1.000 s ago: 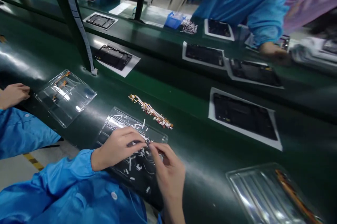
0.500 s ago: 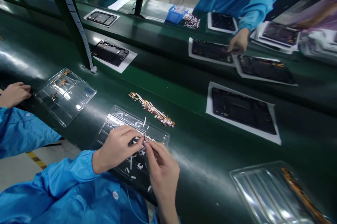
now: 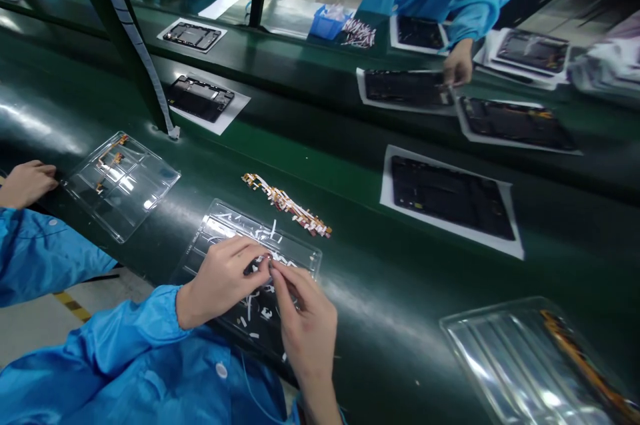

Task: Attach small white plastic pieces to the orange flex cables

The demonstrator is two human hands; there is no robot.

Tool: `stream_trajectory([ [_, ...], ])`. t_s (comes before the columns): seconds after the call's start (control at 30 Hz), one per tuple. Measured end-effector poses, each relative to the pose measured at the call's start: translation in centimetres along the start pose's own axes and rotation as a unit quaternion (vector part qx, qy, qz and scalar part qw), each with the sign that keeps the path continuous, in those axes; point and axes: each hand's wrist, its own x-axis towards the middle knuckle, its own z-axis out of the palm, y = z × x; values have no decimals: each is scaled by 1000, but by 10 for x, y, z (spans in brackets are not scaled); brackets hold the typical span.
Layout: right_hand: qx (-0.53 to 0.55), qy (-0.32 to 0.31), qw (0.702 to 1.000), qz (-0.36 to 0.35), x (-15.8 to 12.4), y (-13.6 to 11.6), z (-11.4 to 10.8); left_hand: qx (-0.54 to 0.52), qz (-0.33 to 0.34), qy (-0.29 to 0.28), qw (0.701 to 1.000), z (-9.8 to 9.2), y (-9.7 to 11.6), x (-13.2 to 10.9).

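At the near edge of the green conveyor belt (image 3: 350, 165), the left hand (image 3: 220, 282) and the right hand (image 3: 303, 325) meet fingertip to fingertip over a clear plastic tray (image 3: 240, 238), both pinched shut on a tiny part (image 3: 271, 262) too small to identify. That tray lies flat against the near edge and holds a scatter of small white strips (image 3: 250, 305) across its floor, some hidden under the hands. Toward the near right corner sits another clear tray (image 3: 500, 358) with ribbed compartments, an orange-brown flex strip (image 3: 580, 362) lying along its right side. Just beyond the worked tray, a loose row of flex cables (image 3: 285, 204) with white tabs rests directly on the belt. Left along the near edge, a third clear tray (image 3: 120, 182) carries a few small orange flex pieces (image 3: 111, 157) in its far-left compartments, and a neighbour's hand (image 3: 25, 183) rests just beside it. Farther in, open tablet housings on white sheets (image 3: 447, 195) ride the belt, well apart from one another. At the far edge a blue bin (image 3: 327, 22) stands beside a pile of white-tipped parts (image 3: 357, 33), and a co-worker's hand (image 3: 457, 65) touches one housing.
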Motion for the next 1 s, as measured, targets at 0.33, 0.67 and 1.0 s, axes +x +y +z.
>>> stream_trajectory([
  [0.33,4,-2,1000,-8,-4,-2,3,29,31,-2,999,-9,5,-3],
  [0.67,107,-63,991,48,-24,-5,1,-84,25,-98,991,-32,4,-8],
  [1.0,157,-34,976,144,-18,12,2,-123,-76,-112,983,-31,-22,-3],
])
